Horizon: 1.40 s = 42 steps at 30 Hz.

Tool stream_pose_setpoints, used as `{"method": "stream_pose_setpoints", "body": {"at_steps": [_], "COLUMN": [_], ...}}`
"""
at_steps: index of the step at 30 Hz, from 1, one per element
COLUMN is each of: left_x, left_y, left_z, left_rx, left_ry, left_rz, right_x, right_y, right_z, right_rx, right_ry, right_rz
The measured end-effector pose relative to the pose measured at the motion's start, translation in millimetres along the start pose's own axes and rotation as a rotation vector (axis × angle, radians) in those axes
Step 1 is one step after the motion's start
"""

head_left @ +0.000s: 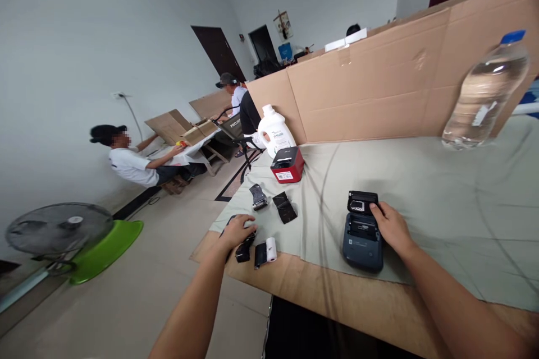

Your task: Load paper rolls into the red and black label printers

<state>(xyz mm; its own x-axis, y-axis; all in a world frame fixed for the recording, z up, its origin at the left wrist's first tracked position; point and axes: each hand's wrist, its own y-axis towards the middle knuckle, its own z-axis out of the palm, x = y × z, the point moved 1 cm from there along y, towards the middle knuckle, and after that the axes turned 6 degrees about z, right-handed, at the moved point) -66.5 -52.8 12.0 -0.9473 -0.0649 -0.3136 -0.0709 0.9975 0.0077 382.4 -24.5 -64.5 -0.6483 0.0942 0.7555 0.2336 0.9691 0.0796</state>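
A dark blue-grey portable label printer (362,244) lies on the cloth before me, its lid (362,202) raised and the paper bay exposed. My right hand (391,225) grips the lid's right edge, thumb on top; its other fingers are mostly hidden. Over at the table's left corner, my left hand (239,230) is spread low over dark objects, thumb and forefinger apart. Beside it are a black strip-like piece (245,248) and a white paper roll (271,249) with a black part (260,255) against it. Behind lie a black roll piece (258,196) and a flat black piece (285,207).
A red and black box-shaped device (287,165) and a white jug (274,130) stand at the back left. A cardboard partition (362,84) runs behind, with a large water bottle (486,92) at right. Two people work at another table; a fan (59,230) stands on the floor.
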Motion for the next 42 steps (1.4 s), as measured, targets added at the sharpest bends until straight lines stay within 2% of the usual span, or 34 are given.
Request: {"method": "stream_pose_setpoints", "body": {"at_steps": [2,6,13,18,22,24,25,27,29,31,32,34,39,42], "left_x": [-10.7,-37.7,-73.1,-88.8,-106.3,-121.3,-131.1,-155.2,-182.6,-209.6,-222.0,-243.2,-270.4,-275.0], "left_y": [11.5,37.1,78.7,84.3,73.5,62.5,55.4,38.5,20.9,6.5,1.1,-5.7,-5.9,-3.6], "left_z": [1.3,7.8,37.4,54.7,51.9,45.3,41.7,35.6,34.0,39.5,44.7,57.9,82.7,84.6], "left_rx": [-0.046,-0.061,-0.008,0.041,0.086,0.197,0.3,0.58,0.832,0.952,0.964,0.897,0.431,0.34], "left_ry": [0.09,0.132,0.135,0.073,-0.045,-0.258,-0.423,-0.767,-0.964,-1.044,-1.07,-1.058,-0.6,-0.431], "left_rz": [0.062,0.173,0.124,0.132,0.215,0.289,0.338,0.45,0.547,0.608,0.632,0.692,0.795,0.804], "right_x": [0.0,-0.2,2.2,3.9,4.0,4.1,4.2,4.6,5.0,5.3,5.4,5.4,5.6,6.3], "right_y": [0.3,0.2,-1.2,-1.3,-1.6,-1.8,-1.9,-2.0,-2.1,-2.1,-2.1,-2.3,-2.7,-3.0], "right_z": [0.3,0.5,-1.2,-1.1,-0.4,-0.3,-0.3,-0.6,-1.0,-1.5,-1.8,-2.3,-3.0,-3.1], "right_rx": [0.0,0.013,0.028,0.025,0.018,0.028,0.033,0.044,0.051,0.053,0.051,0.047,0.043,0.035], "right_ry": [-0.003,0.002,0.01,-0.007,-0.019,-0.013,-0.007,0.004,0.005,-0.002,-0.007,-0.023,-0.036,-0.031], "right_rz": [0.009,0.015,0.011,0.013,0.011,0.018,0.021,0.028,0.03,0.027,0.021,0.013,0.012,0.011]}}
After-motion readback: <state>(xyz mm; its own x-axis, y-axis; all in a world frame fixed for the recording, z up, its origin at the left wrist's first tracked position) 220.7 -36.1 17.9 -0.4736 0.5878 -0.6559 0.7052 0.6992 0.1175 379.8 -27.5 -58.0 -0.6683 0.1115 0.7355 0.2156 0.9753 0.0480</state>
